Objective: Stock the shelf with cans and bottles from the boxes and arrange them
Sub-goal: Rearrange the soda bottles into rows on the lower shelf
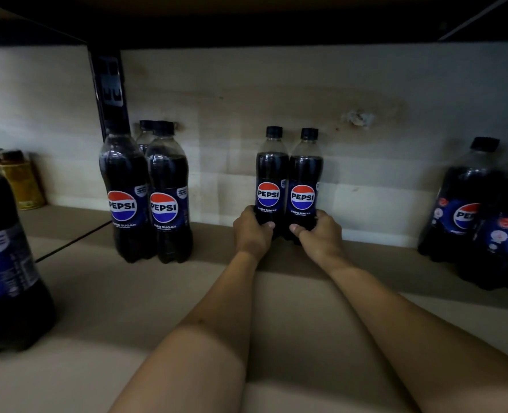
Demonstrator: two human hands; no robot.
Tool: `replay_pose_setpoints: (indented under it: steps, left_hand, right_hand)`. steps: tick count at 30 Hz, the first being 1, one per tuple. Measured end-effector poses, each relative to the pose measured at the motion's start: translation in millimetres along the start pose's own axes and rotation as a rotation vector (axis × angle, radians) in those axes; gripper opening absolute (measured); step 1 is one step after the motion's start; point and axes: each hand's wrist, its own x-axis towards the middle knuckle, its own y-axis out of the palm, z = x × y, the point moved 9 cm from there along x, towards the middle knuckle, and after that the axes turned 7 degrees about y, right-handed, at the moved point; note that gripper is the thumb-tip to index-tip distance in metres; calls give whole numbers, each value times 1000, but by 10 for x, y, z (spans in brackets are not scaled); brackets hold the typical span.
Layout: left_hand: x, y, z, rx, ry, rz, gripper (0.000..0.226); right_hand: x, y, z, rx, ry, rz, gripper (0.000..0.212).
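Dark cola fills two small Pepsi Zero Sugar bottles standing upright and touching side by side near the back edge of the shelf board (121,299), seen from the head camera. The left hand (251,231) grips the base of the left bottle (272,180), thumb curled across its front below the label; the right hand (318,234) grips the base of the right bottle (305,186) in the same way, thumb tip showing at the front. Both forearms reach forward over the shelf from its front edge. Both bottles face forward with their labels and carry black caps, and they stand just in front of the pale back panel (276,93).

Toward the left, a group of Pepsi bottles (148,198) stands upright: two at the front touching each other, with the cap and neck of a third showing behind them. A black upright post (111,90) rises behind this group. At the front left edge stands a large cola bottle (5,263), partly cut off by the frame. Two yellow cans (20,180) sit at the far left rear. At the right end of the shelf stand large Pepsi bottles (479,216), close together and partly out of frame. A chipped patch (358,118) marks the back panel above and to the right of the held pair.
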Motion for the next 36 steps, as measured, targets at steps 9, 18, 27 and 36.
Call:
replay_pose_setpoints:
  steps: [9, 18, 27, 36]
  left_hand:
    - [19, 28, 31, -13, -8, 18, 49]
    - [-212, 5, -57, -20, -72, -4, 48]
    - [-933, 425, -494, -171, -96, 46, 27]
    - [-1425, 1734, -1022, -288, -95, 233, 19]
  right_hand:
    - [10, -12, -17, -2, -8, -23, 50]
    - [-138, -208, -117, 9, 61, -14, 66]
    - [-524, -1140, -489, 50, 194, -154, 29]
    - [-811, -2849, -1059, 4, 302, -431, 25]
